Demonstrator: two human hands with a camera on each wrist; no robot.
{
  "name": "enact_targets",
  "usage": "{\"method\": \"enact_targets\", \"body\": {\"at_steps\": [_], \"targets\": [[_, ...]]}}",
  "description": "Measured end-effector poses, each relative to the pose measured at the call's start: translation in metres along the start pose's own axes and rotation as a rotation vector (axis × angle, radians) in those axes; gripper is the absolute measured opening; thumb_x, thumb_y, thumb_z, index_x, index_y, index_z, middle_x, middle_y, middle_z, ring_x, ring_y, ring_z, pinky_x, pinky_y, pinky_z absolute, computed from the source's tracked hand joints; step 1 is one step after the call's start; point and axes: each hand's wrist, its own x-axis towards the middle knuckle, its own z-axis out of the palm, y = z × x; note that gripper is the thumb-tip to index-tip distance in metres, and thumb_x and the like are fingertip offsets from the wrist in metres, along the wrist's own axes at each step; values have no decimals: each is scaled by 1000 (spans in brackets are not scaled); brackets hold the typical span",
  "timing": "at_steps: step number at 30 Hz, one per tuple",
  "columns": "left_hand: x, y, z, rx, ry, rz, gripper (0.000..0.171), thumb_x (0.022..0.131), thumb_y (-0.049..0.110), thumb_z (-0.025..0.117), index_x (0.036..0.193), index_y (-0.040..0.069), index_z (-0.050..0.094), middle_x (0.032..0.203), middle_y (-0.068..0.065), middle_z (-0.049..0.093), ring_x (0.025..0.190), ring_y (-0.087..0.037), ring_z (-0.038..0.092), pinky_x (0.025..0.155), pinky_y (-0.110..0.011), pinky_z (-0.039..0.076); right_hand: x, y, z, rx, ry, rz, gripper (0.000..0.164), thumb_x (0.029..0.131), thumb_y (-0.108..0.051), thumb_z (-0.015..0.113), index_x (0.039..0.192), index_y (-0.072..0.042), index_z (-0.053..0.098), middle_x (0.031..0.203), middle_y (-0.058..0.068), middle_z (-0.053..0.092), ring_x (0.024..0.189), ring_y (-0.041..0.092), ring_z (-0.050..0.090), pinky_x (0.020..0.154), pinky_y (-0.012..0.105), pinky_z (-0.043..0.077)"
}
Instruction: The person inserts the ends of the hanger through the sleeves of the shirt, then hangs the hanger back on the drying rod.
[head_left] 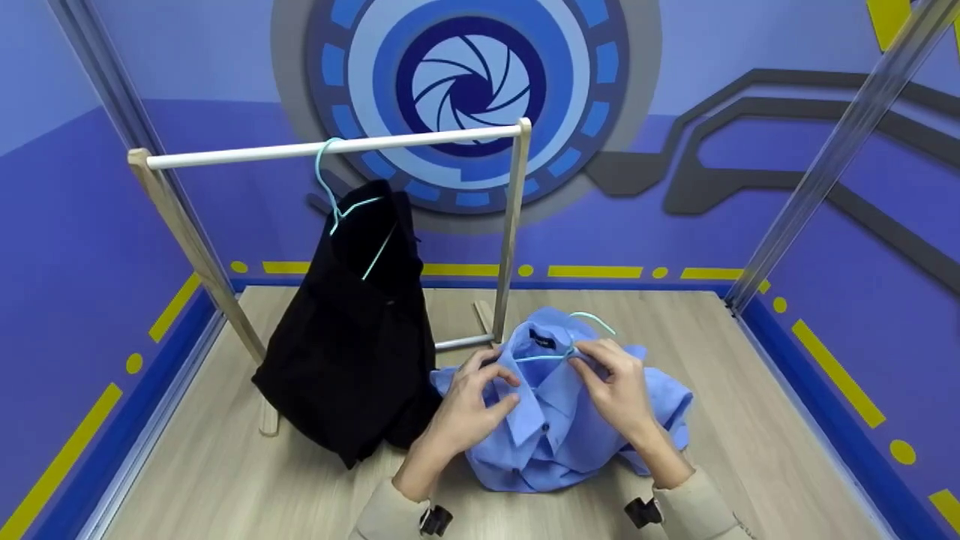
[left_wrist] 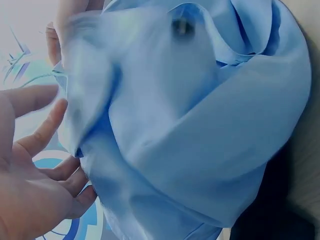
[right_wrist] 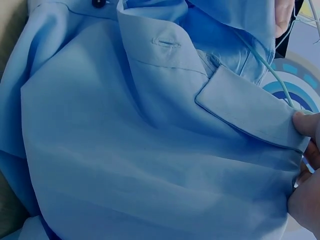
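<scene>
A light blue button-up shirt [head_left: 559, 427] lies bunched on the wooden tabletop, its collar facing up. Inside the neck runs a pale turquoise hanger [head_left: 541, 358], whose hook sticks out behind the collar. My right hand [head_left: 619, 382] pinches the collar on its right side, thumb on top, close to the hanger's wire; the right wrist view shows the thumb on the collar flap [right_wrist: 250, 110]. On the opposite side, my left hand [head_left: 472, 401] touches the shirt with loosely bent fingers. Thumb and index finger stand apart there, and the left wrist view shows the fingertips along the cloth's edge.
To the left stands a rack with wooden legs and a white rail [head_left: 240, 155]. A black garment [head_left: 352, 352] hangs from it on another turquoise hanger [head_left: 324, 176], reaching down to the tabletop [head_left: 757, 450]. Blue printed walls [head_left: 600, 240] enclose the back and sides.
</scene>
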Motion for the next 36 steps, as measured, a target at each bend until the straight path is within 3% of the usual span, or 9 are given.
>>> {"method": "enact_targets", "body": {"at_steps": [8, 12, 15, 26, 36], "targets": [[5, -6, 1, 32, 120, 60, 17, 87, -5, 73, 98, 7, 70, 113, -7, 70, 120, -28, 63, 103, -42, 47, 0, 0, 0, 16, -6, -2, 28, 74, 23, 77, 98, 9, 74, 92, 17, 73, 84, 30, 70, 81, 20, 53], [6, -8, -1, 23, 159, 28, 23, 87, -7, 73, 106, 5, 68, 106, -5, 72, 107, -23, 68, 95, -39, 51, 0, 0, 0, 15, -8, -14, 29, 73, 23, 78, 98, 9, 74, 92, 16, 73, 84, 29, 70, 80, 20, 54], [7, -9, -2, 14, 175, -3, 28, 88, -7, 74, 113, 4, 67, 111, -6, 72, 106, -21, 68, 95, -39, 51, 0, -1, -1, 40, -17, -8, 29, 73, 24, 78, 98, 9, 74, 92, 16, 73, 83, 29, 70, 79, 20, 53], [6, -18, -7, 133, 161, -7, 23, 90, 1, 75, 113, -4, 73, 113, -16, 72, 107, -30, 67, 94, -43, 52, 1, -5, -2, 77, -41, -11, 30, 74, 25, 76, 98, 8, 75, 91, 16, 72, 82, 29, 69, 76, 21, 53], [4, -21, -10, 134, 130, 21, 13, 93, 8, 75, 102, -1, 72, 98, -10, 72, 92, -26, 69, 83, -42, 55, -1, -6, -6, 55, -52, 41, 28, 76, 24, 75, 100, 10, 73, 94, 17, 72, 81, 29, 67, 74, 21, 51]]}}
